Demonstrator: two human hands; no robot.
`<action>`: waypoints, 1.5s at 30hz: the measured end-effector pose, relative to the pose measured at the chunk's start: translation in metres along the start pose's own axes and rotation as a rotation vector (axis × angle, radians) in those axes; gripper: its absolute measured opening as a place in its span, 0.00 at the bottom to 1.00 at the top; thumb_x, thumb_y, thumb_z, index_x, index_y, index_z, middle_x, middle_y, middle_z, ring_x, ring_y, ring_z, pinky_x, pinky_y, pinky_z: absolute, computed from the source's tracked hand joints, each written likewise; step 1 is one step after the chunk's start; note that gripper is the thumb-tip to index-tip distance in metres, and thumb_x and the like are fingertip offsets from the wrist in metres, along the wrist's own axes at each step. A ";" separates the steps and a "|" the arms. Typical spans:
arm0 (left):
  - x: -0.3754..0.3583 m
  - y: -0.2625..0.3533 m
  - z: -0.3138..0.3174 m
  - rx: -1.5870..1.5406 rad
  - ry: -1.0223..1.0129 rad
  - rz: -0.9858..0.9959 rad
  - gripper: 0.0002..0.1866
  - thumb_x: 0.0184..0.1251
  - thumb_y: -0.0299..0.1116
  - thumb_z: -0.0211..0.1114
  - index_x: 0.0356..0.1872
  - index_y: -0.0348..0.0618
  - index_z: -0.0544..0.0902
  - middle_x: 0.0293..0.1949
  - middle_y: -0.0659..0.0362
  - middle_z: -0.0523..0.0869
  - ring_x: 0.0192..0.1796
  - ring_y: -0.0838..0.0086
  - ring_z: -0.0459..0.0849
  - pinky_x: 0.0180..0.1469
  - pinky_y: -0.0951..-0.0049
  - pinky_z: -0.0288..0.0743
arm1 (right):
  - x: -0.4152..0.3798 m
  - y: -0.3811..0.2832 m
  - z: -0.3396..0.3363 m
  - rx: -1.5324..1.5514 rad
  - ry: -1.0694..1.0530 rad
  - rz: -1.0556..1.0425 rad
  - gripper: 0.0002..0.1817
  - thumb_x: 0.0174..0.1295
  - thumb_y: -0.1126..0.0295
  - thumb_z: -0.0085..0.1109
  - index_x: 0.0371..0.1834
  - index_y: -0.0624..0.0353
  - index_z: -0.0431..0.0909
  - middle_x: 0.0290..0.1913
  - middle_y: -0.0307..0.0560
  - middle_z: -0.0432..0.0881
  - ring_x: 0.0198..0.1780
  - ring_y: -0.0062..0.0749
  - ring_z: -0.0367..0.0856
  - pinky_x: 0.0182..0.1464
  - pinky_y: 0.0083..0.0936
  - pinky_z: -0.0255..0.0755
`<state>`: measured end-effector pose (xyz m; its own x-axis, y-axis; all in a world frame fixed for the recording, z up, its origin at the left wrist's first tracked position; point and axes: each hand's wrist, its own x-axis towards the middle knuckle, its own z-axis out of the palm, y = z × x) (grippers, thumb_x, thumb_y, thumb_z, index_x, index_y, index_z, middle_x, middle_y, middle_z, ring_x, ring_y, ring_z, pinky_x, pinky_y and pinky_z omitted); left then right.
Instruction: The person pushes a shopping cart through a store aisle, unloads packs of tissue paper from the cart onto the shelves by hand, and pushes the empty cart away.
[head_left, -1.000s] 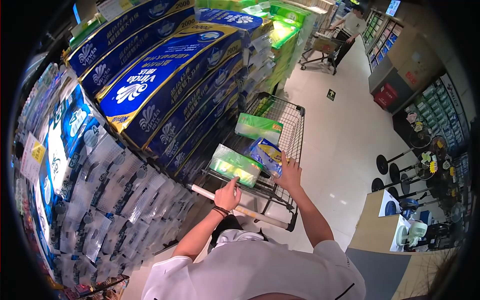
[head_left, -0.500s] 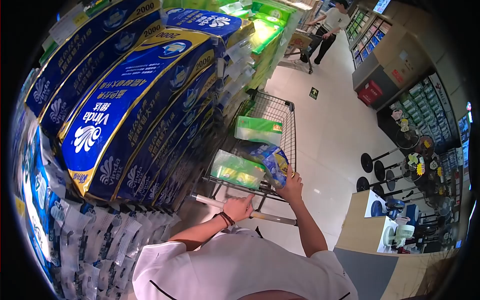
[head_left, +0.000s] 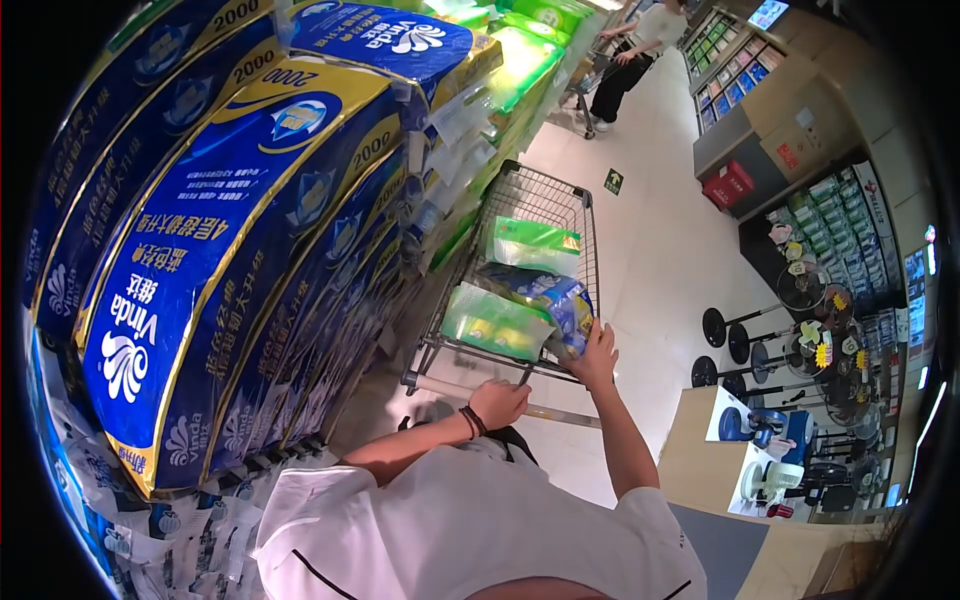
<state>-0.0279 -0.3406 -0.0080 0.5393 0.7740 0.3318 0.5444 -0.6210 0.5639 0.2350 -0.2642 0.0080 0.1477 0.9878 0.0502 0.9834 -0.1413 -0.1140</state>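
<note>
A wire shopping cart stands in front of me. My left hand, with dark bands at the wrist, is closed around the cart's handle. My right hand grips the near right end of a shiny blue printed package inside the cart. That package lies slantwise between two green-and-white packs: a farther green pack and a nearer green pack. The fingertips of my right hand are partly hidden against the blue wrapping.
Tall stacks of blue Vinda tissue packs rise close on the left. Green packs continue beyond them. Standing fans and a stepped display line the right side. Ahead on the aisle floor, a person stands beside another cart.
The blue package has settled lower and flatter between the green packs, with my right hand still on it. My left hand's extended finger has curled in. The view has shifted slightly.
</note>
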 end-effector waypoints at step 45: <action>0.465 0.046 -0.083 -2.529 -0.089 0.516 0.54 0.64 0.83 0.45 0.80 0.52 0.65 0.74 0.55 0.74 0.74 0.61 0.74 0.74 0.51 0.73 | 0.126 0.066 -0.464 0.301 0.867 -1.063 0.44 0.60 0.38 0.69 0.73 0.46 0.61 0.72 0.76 0.64 0.71 0.71 0.69 0.68 0.66 0.71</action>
<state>0.1940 0.0010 0.2351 0.3694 0.6531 0.6610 -0.8256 0.5572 -0.0892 0.3673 -0.1798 0.4668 -0.5170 0.2423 0.8210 0.6213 0.7659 0.1652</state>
